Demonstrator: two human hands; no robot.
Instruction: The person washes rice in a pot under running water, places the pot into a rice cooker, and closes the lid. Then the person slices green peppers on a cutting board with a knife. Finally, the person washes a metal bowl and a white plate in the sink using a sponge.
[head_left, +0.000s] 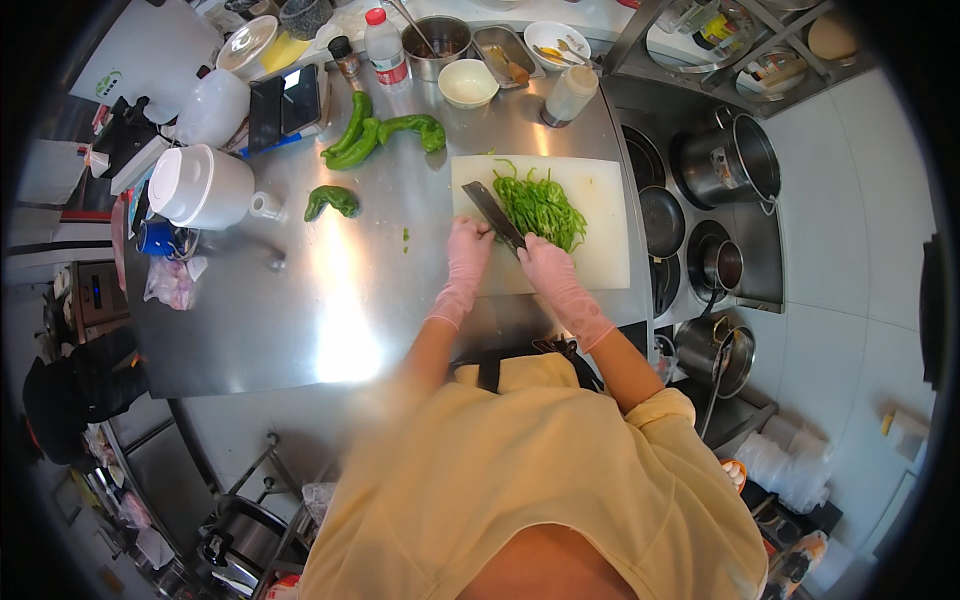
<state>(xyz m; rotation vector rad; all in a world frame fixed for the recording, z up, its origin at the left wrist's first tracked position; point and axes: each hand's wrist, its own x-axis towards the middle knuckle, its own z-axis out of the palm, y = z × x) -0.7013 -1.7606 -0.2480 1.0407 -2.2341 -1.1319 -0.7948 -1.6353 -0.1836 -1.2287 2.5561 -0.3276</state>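
My right hand (551, 268), in a pink glove, grips a broad dark-bladed kitchen knife (491, 211); its handle is hidden in my fingers. The blade slants up and left over a white cutting board (611, 247). Just right of the blade lies a heap of thinly sliced green pepper (538, 206). My left hand (468, 246), gloved alike, has its fingers curled at the board's left part, close to the blade. Whether those fingers pinch a piece of pepper cannot be made out. Whole green peppers (352, 142) and a single curved one (331, 201) rest on the steel table.
Behind the board stand a squeeze bottle (571, 96), a cream bowl (468, 82), a steel pot (436, 46) and a red-capped bottle (385, 51). At right is a stove with a tall pot (727, 165) and a frying pan (660, 221). A white lidded container (202, 187) stands left.
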